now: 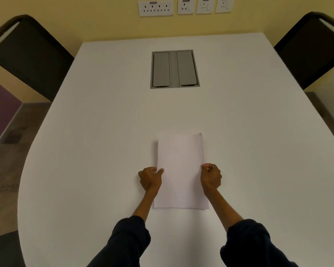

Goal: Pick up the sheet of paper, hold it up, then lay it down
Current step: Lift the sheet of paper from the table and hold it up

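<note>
While the broad white rounded bench fills most of the frame, the two dark chair backs sit at its upper left and upper right corners, and a grey twin-flap cable hatch is set into its surface above centre. Lower centre, the plain white rectangular sheet of paper is held by its two long edges, roughly midway along them. Its far end looks raised and slightly curled, with a faint shadow along its left side, while its near edge seems close to or on the bench; I cannot tell whether that edge touches. The left hand has its grip closed on the sheet's left edge, thumb lying on top. The right hand has its grip curled shut on the right edge. Judging by this, the pick-up is done or nearly so, the sheet is partly lifted, and laying it flat and letting go remain.
</note>
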